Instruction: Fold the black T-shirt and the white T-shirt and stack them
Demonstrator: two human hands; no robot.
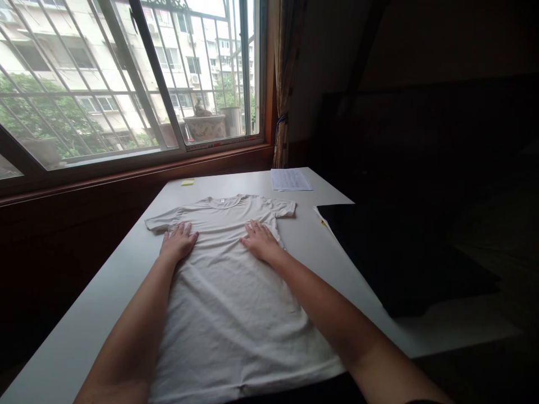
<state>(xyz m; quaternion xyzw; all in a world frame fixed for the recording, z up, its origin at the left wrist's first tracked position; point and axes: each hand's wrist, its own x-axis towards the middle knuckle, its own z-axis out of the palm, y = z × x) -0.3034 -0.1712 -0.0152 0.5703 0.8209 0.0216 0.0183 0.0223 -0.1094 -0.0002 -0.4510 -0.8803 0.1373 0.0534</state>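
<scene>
While the pale T-shirt (227, 292) lay spread on the counter (311, 241), its cloth seemed light, limp and hardly fragile. Left of its collar (224, 206), the left sleeve (162, 220) looked a good hold; nearer than the collar, the left hand (179, 242) rested flat on the cloth, grasping nothing. The right hand (260, 239), nearer and right of the collar, rested likewise; farther right, the right sleeve (286, 209) looked pinchable.

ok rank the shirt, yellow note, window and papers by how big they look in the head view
Largest to smallest:
1. window, cut off by the picture edge
2. shirt, partly covered by the arms
3. papers
4. yellow note
</scene>
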